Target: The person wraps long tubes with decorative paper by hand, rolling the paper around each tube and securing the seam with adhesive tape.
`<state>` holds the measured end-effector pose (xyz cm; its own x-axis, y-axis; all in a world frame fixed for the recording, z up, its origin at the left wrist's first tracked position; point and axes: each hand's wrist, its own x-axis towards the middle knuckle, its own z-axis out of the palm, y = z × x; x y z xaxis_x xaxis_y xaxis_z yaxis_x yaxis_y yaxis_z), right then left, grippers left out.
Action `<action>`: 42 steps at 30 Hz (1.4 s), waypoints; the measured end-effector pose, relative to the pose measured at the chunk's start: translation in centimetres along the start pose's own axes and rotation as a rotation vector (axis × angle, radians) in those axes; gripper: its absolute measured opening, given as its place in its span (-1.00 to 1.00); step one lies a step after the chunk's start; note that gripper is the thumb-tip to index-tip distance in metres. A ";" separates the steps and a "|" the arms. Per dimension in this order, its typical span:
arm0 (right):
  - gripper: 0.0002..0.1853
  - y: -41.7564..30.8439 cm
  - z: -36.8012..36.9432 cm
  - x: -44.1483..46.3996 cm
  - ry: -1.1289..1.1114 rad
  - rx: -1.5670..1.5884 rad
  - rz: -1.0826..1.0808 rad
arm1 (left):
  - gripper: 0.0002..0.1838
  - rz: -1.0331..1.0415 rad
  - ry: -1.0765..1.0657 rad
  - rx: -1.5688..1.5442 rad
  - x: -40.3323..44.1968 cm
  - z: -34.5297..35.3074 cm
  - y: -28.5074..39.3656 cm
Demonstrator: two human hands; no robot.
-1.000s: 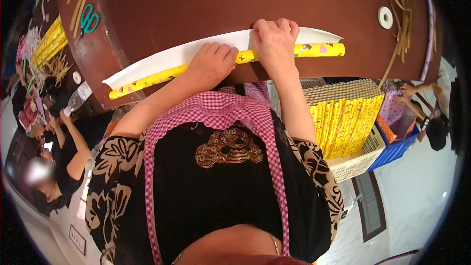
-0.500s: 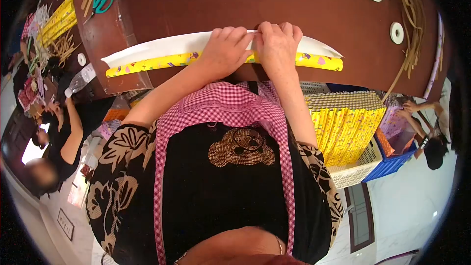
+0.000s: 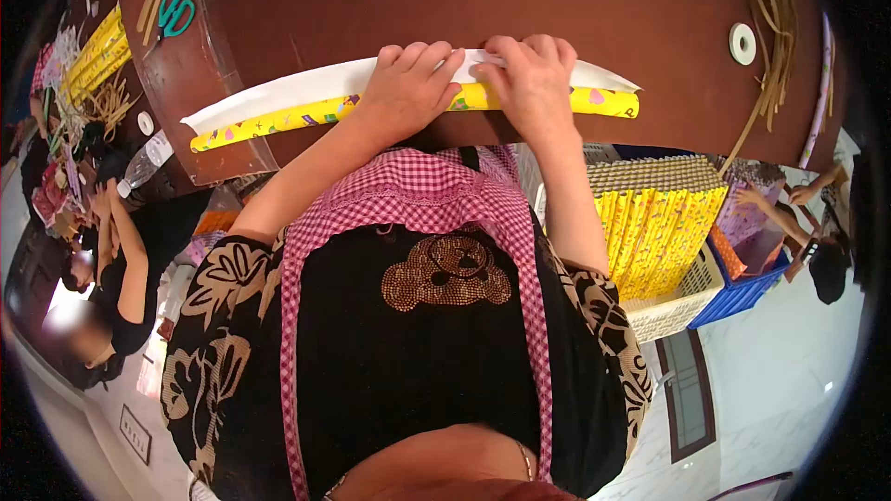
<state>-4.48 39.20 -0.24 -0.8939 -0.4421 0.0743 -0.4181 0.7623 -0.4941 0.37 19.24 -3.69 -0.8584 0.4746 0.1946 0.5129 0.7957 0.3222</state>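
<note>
A yellow patterned roll of wrapping paper [image 3: 311, 113] lies across the near edge of the brown table, its white underside showing as a strip along the far side. My left hand [image 3: 408, 83] rests over the middle of the roll, fingers bent across the paper and pressed together. Just to its right, my right hand [image 3: 534, 83] curls over the same roll, with the thumb on the near side and fingertips on the white strip. A short stretch of yellow paper shows between the hands.
Teal scissors [image 3: 174, 9] lie at the far left. Two white tape rolls [image 3: 742, 44] and brown strips [image 3: 775, 46] are on the right. Below the edge, a cream basket [image 3: 677, 308] holds several yellow rolls beside a blue crate [image 3: 742, 289]. Other people sit at both sides.
My hands have moved slightly apart, baring more yellow paper between them. My right thumb has shifted onto the roll. The whole view has moved a little.
</note>
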 end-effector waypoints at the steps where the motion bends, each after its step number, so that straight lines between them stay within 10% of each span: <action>1: -0.78 0.3 -0.5 -0.2 0.002 0.004 -0.007 | -0.54 -0.006 -0.002 0.002 -0.1 0.0 0.0; 42: -0.92 2.6 -0.5 -2.1 0.094 -0.180 0.196 | -0.50 -0.019 -0.060 -0.018 -0.5 -0.7 0.7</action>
<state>-3.82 42.36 -1.23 -0.9680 -0.2388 0.0772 -0.2507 0.9041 -0.3459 1.17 19.31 -2.94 -0.8661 0.4817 0.1331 0.4963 0.7979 0.3421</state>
